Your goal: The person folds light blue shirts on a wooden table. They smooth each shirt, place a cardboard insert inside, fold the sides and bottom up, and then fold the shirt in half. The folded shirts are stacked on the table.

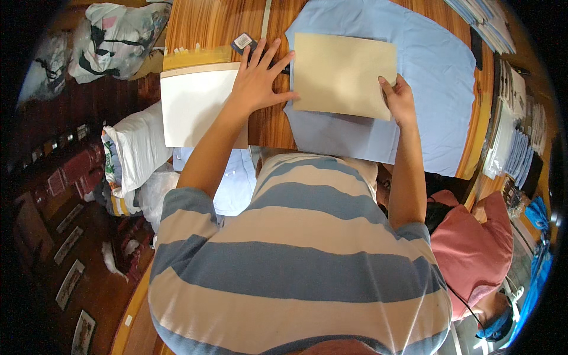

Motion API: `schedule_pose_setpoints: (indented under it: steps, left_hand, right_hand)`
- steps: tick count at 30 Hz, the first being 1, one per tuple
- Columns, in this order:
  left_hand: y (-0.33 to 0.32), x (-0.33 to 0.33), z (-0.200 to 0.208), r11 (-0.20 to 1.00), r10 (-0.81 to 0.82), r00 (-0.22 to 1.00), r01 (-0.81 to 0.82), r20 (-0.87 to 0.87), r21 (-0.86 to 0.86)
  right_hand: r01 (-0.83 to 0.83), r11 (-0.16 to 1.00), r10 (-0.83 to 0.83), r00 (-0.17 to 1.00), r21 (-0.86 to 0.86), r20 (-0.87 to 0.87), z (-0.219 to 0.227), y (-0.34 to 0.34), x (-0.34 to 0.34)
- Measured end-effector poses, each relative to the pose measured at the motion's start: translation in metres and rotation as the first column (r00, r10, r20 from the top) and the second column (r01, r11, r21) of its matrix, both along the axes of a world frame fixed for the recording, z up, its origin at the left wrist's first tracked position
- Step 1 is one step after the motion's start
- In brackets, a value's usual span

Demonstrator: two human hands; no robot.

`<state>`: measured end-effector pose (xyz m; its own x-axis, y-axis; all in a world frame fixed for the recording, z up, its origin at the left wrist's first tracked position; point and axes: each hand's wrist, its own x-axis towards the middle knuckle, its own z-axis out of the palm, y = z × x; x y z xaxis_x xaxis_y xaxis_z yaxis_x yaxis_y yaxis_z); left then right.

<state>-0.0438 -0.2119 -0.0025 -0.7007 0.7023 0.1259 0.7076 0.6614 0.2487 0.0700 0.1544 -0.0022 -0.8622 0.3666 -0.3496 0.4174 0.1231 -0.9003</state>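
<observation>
My right hand grips the right edge of a flat tan rectangular board, thumb on top and fingers underneath. The board lies over a light blue cloth garment, which is spread on a wood-grain table. My left hand is open with its fingers spread, holding nothing; its fingertips come close to the board's left edge. Just beyond those fingers is a small dark object with a white label, partly covered by them. Beneath my left wrist lies a white board.
Folded garments are stacked at the right, with more piles at the far right. Stuffed plastic bags stand at the far left, and a white bundle sits beside the table. A person in a red top is close by on the right.
</observation>
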Motion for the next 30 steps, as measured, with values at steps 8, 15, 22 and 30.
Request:
schedule_pose_setpoints:
  steps: [8,15,22,30]
  left_hand:
    - [0.001,-0.001,-0.003,1.0,-0.015,0.998,0.017,-0.069,0.018]
    - [0.004,0.0,-0.001,1.0,-0.025,0.997,0.025,-0.071,0.009]
    - [0.013,0.024,0.023,0.999,0.027,0.995,-0.029,-0.098,-0.019]
    - [-0.012,0.338,-0.044,0.762,0.248,0.39,-0.644,0.887,0.07]
  right_hand:
    - [-0.026,1.0,0.026,0.998,0.003,0.065,-0.01,0.005,-0.002]
    - [-0.173,0.403,0.052,0.985,0.899,0.166,0.034,-0.013,0.008]
    - [-0.383,0.916,0.401,0.894,-0.124,0.2,0.028,0.023,0.171]
    - [0.589,0.724,-0.6,0.795,-0.36,0.094,-0.067,0.219,0.364]
